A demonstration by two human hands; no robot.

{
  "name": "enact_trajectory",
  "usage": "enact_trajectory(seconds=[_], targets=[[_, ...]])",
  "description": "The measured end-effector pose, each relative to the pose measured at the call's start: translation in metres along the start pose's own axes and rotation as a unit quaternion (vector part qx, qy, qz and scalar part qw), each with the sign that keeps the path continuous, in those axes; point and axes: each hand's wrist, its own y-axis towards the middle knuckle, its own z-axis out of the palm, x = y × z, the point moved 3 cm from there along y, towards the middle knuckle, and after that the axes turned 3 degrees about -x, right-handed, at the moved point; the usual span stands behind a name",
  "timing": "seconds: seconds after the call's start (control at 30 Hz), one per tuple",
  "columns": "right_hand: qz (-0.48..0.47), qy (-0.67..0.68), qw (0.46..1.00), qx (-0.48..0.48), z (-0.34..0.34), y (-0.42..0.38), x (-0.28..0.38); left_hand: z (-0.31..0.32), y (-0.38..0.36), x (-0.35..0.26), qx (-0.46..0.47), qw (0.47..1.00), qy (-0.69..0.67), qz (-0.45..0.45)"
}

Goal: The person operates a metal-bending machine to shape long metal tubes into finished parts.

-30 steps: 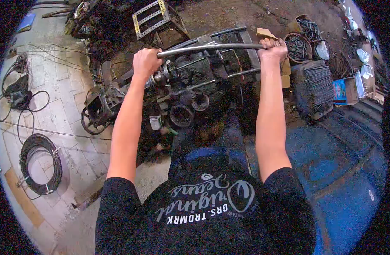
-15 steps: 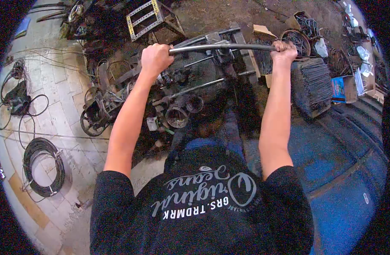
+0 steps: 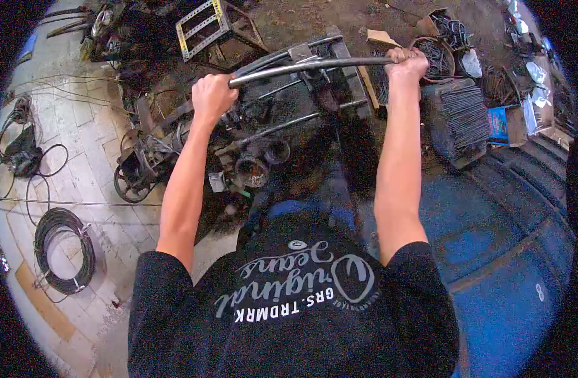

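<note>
A long, slightly bowed metal bar [image 3: 301, 67] spans the space in front of me, gripped near both ends. My left hand [image 3: 214, 99] is closed around its left end, and my right hand [image 3: 407, 63] is wrapped round the right end. Both arms are stretched forward. Below the bar lies a dark, greasy machine with a metal rod [image 3: 279, 131] crossing it and an upright block near the bar's middle. On the machine's near side sits a round metal cup [image 3: 251, 171] with small bits inside.
A perforated metal stand [image 3: 204, 30] is beyond the machine. To the right are a crate of stacked thin rods [image 3: 460, 116], a blue box [image 3: 498, 126] and a blue surface [image 3: 491, 302]. A coil of black cable [image 3: 44, 252] lies on the pale floor at left.
Both hands and the bar have shifted left in view, the bar's right end also rising slightly. The surroundings have shifted slightly left too. Both hands keep their hold.
</note>
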Motion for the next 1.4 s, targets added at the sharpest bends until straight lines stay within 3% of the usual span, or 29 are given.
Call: enact_trajectory(seconds=[0.1,0.13,0.23,0.6,0.9,1.0,1.03,1.1,1.17,1.23,1.27,1.3,1.37,1.4], targets=[[-0.016,-0.017,0.997,-0.071,0.009,0.014,-0.006,0.003,-0.019,-0.001,0.012,1.000,0.004,-0.005],[0.035,0.000,0.999,0.002,0.016,0.006,-0.004,0.005,-0.024,-0.002,0.000,1.000,-0.002,-0.016],[0.030,-0.027,0.999,-0.033,0.018,0.012,-0.004,0.003,-0.026,-0.004,-0.017,1.000,-0.004,-0.017],[0.004,-0.047,0.996,0.069,0.016,0.013,-0.008,0.009,-0.029,-0.001,-0.012,0.999,-0.013,-0.043],[-0.001,-0.039,0.998,0.048,0.015,0.018,-0.009,0.013,-0.027,0.000,-0.009,0.999,-0.001,-0.048],[0.006,-0.038,0.999,0.005,0.001,0.071,-0.004,-0.005,-0.030,-0.015,-0.021,0.999,-0.006,-0.040],[0.006,-0.039,0.999,0.004,0.010,0.083,-0.008,-0.006,-0.035,-0.020,0.012,0.998,0.012,-0.058],[0.007,-0.093,0.993,0.079,0.055,0.112,-0.029,0.000,-0.068,-0.036,-0.026,0.995,-0.011,-0.099],[0.019,-0.146,0.979,0.142,0.078,0.114,-0.061,0.025,-0.097,-0.039,0.032,0.985,-0.047,-0.161],[-0.037,-0.205,0.978,0.031,0.098,0.046,-0.070,0.041,-0.111,-0.026,0.025,0.987,-0.072,-0.140],[-0.004,-0.185,0.982,0.035,0.093,0.056,-0.071,0.033,-0.105,-0.029,0.028,0.986,-0.066,-0.153],[-0.032,-0.201,0.979,0.030,0.085,0.063,-0.065,0.023,-0.103,-0.029,0.034,0.984,-0.058,-0.167],[0.008,-0.123,0.989,0.088,0.058,0.105,-0.063,0.016,-0.097,-0.017,0.034,0.984,-0.062,-0.164],[0.004,-0.169,0.979,0.116,0.047,0.134,-0.055,0.003,-0.093,-0.016,0.043,0.985,-0.112,-0.128]])
